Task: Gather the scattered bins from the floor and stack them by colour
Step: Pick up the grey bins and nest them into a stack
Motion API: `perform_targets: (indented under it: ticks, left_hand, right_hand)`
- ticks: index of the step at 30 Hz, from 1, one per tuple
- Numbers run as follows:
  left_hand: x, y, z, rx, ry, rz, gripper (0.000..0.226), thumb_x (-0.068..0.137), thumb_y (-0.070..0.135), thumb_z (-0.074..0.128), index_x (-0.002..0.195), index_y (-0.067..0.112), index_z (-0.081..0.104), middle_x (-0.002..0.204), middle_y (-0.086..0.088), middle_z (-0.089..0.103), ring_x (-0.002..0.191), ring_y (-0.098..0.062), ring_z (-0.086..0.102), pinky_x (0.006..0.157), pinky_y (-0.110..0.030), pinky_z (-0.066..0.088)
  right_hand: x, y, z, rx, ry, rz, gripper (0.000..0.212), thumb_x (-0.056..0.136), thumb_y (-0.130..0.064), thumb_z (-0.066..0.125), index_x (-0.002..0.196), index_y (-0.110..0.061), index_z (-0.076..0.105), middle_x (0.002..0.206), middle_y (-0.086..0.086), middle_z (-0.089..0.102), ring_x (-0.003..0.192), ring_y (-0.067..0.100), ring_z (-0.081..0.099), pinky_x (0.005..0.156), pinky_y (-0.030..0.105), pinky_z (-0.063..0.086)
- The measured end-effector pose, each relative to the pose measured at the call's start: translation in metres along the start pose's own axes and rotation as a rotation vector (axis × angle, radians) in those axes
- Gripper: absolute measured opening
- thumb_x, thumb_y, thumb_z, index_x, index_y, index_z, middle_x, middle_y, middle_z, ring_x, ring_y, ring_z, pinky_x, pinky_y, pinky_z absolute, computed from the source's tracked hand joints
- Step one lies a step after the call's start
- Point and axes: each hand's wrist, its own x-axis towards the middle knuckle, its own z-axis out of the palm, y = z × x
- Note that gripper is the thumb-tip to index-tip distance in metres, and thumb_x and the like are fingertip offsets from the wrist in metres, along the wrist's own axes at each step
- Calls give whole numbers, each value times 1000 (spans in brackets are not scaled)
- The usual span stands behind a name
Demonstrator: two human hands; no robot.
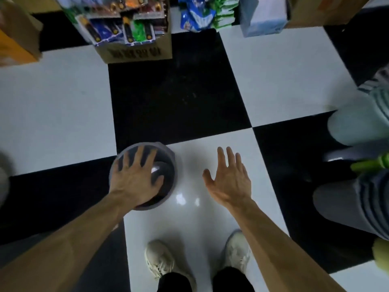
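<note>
A round grey bin [166,165] with a dark inside stands upright on the black-and-white tiled floor, just ahead of my feet. My left hand [134,175] lies over its open top with fingers spread across the rim, covering the near left part. My right hand [229,178] hovers to the right of the bin, apart from it, fingers straight and spread, holding nothing. At the right edge lie more bins on their sides: a pale one [357,125], a dark grey one [345,205], and a green piece [370,164], partly cut off.
A cardboard box [139,51] full of packaged goods stands ahead, with blue and green packets [200,15] and a pale box [265,17] behind. An orange-brown carton [16,39] sits far left. My two pale shoes [160,260] stand on the white tile.
</note>
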Motion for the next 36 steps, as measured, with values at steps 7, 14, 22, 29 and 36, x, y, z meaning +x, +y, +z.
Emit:
perform_targets:
  ticks: [7, 14, 22, 29, 36]
  left_hand:
    - [34, -83, 75, -22, -44, -135, 83, 89, 67, 34, 155, 32, -4, 164, -6, -6, 148, -40, 9, 117, -58, 17]
    - [73, -112, 145, -249, -194, -284, 86, 91, 59, 44, 153, 35, -12, 163, -12, -13, 144, -46, 17, 114, -58, 25]
    - [74, -108, 116, -644, 11, -344, 82, 94, 12, 50, 153, 41, 0, 141, -13, 39, 102, -39, 58, 84, -46, 47]
    - [80, -100, 42, -925, 24, -648, 41, 98, 13, 43, 138, 10, 49, 122, -18, 61, 94, -28, 58, 73, -31, 45]
    - [49, -28, -34, -1343, 189, -522, 18, 93, 20, 57, 105, 19, 70, 93, -5, 71, 88, -24, 68, 67, -29, 53]
  right_hand:
    - [58, -70, 100, 37, -110, -78, 82, 92, -66, 34, 153, -27, -4, 164, 5, -5, 150, 31, 0, 116, 47, 19]
    - [87, -97, 171, 128, -221, 20, 80, 95, -44, 44, 149, -33, -13, 141, 17, 35, 110, 39, 57, 90, 53, 52]
    - [92, -105, 159, 221, -152, 29, 90, 92, -25, 56, 149, -35, -13, 127, 15, 34, 96, 35, 60, 85, 49, 56]
    - [98, -102, 83, 617, 40, 312, 47, 91, -9, 47, 135, -20, 37, 112, 11, 61, 100, 33, 62, 88, 43, 55]
    - [49, -48, -1, 937, 238, 450, 43, 100, -7, 35, 141, -20, 44, 121, 4, 58, 104, 20, 56, 100, 38, 47]
